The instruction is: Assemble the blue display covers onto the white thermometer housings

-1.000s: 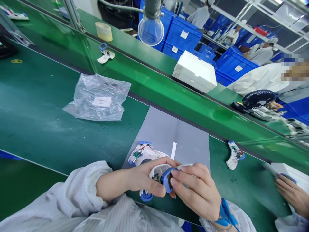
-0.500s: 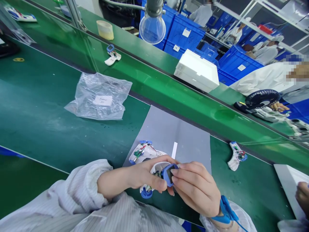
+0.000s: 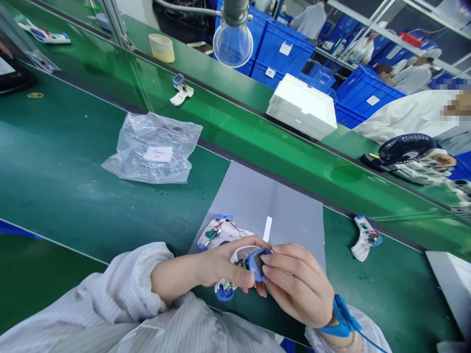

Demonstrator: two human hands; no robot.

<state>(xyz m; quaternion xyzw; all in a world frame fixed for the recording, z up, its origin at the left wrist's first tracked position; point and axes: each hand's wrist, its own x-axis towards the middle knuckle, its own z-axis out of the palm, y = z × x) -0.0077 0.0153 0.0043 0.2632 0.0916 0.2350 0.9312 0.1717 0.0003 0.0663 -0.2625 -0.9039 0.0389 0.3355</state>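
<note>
My left hand (image 3: 224, 262) is closed around a white thermometer housing (image 3: 241, 253) with a green circuit board inside. A blue part (image 3: 224, 292) of it sticks out below the hand. At its right end is a blue screen frame (image 3: 253, 264) with a dark window. My right hand (image 3: 300, 282) pinches this frame, fingertips over the window; its thumb is mostly hidden. Just beyond my left hand, a second opened housing (image 3: 217, 233) with red wires and blue parts lies on the grey mat (image 3: 287, 203).
A clear plastic bag (image 3: 154, 152) lies left of the mat, a wired housing half (image 3: 366, 239) to the right. Another white piece (image 3: 181, 90) rides the green belt (image 3: 235, 132). A lamp (image 3: 233, 44) hangs ahead. A white tray (image 3: 447, 284) stands at right. A blue wrist strap (image 3: 340, 318) trails a cord.
Pieces on the belt have shifted right. The view has moved slightly. A co-worker's hand at the right edge has gone out of view. My hands keep nearly the same hold.
</note>
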